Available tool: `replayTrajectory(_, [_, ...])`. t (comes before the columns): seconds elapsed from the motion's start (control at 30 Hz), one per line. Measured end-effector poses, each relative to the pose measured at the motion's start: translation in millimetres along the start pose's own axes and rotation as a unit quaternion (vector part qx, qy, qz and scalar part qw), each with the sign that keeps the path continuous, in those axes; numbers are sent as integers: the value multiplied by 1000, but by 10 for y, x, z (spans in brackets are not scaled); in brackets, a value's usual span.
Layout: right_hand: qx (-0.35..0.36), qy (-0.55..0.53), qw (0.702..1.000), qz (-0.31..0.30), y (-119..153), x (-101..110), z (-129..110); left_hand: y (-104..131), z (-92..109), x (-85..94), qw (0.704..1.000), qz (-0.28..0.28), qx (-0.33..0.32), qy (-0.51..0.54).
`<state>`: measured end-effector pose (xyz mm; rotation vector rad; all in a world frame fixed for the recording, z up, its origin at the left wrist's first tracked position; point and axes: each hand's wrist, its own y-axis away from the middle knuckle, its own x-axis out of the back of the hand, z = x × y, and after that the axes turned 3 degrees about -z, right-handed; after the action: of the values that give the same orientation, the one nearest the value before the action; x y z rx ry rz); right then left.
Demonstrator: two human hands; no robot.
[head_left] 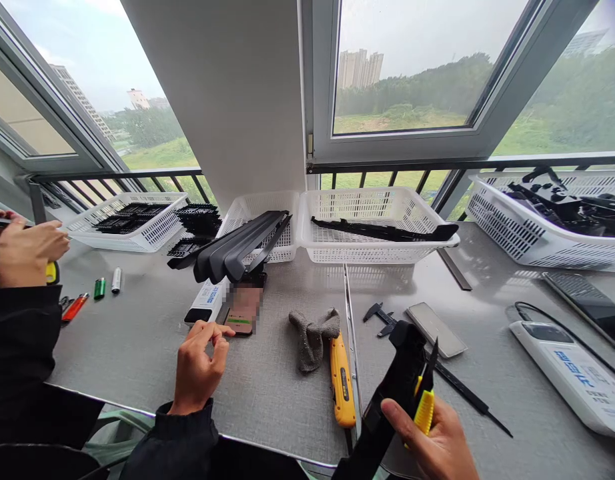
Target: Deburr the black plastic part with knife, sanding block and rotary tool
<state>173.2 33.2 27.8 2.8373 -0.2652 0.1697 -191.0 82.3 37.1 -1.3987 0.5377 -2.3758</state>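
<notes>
My left hand (pixel 198 363) has its index finger stretched to the lower edge of a lit smartphone (pixel 245 307), with the other fingers partly curled; nothing shows in its grasp. In my right hand (pixel 435 440) is a long black plastic part (pixel 382 407), held at a slant together with a yellow-handled cutting tool (pixel 424 411) that has a dark pointed tip. A white device with blue lettering (pixel 207 300) lies beside the phone. Between my hands are a grey knitted cloth piece (pixel 312 337) and a yellow power tool (pixel 342 387).
White baskets (pixel 377 253) with black parts line the window side. Long black strips (pixel 237 247) overhang one basket. Calipers (pixel 382 317), a grey slab (pixel 436 329) and a white device (pixel 572 373) lie rightward. A co-worker's hands (pixel 30 250) are at far left, near a red lighter (pixel 76 308).
</notes>
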Motion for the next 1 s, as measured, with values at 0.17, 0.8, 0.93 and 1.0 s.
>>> replayTrajectory(0.17, [-5, -5, 1000, -2, 5, -9, -13, 1, -13, -10, 1000, 2, -4, -1])
replayTrajectory(0.8, [7, -14, 1000, 4, 1, -16, -2, 17, -43, -20, 1000, -2, 8, -11])
replayTrajectory(0.93, [5, -18, 1000, 6, 4, -19, -15, 22, -44, -20, 1000, -5, 10, -12])
replayTrajectory(1.0, [3, -24, 1000, 8, 10, -25, -30, 25, -40, -19, 1000, -5, 9, -11])
